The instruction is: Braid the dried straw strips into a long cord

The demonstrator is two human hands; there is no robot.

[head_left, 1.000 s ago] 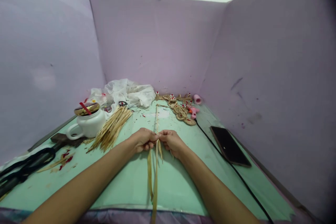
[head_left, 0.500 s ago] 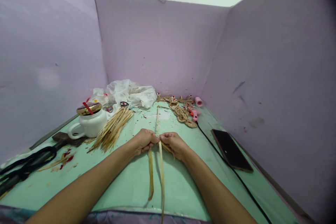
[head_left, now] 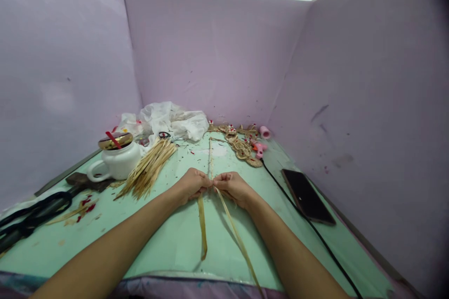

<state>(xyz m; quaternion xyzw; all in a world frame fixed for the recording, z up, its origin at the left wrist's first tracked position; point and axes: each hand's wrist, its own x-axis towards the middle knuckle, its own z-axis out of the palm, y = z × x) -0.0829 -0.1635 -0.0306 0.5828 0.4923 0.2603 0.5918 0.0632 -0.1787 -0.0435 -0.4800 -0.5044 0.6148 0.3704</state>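
A thin braid (head_left: 211, 156) of pale straw runs from the far part of the table straight toward me. At its near end my left hand (head_left: 193, 184) and my right hand (head_left: 231, 188) meet, both closed in a pinch on the straw, fingertips almost touching. A darker, tan straw strip (head_left: 202, 229) hangs down from beneath my left hand. From the right fingertips a long pale straw strip (head_left: 238, 238) slants toward the table's front edge on the right. The exact crossing of the strips is hidden by my fingers.
Left stand a white mug (head_left: 121, 161) with a gold lid, a straw bundle (head_left: 149, 166) and a hammer (head_left: 75, 187) with dark loops. Behind are a white plastic bag (head_left: 175, 119), woven straw pieces (head_left: 242, 149) and a pink glue gun (head_left: 259, 148). A phone (head_left: 308, 196) and black cord (head_left: 284, 194) lie right.
The long pale strip, which hung straight down between my hands, now slants to the right. Both hands stay at the braid's near end. The view has tilted slightly.
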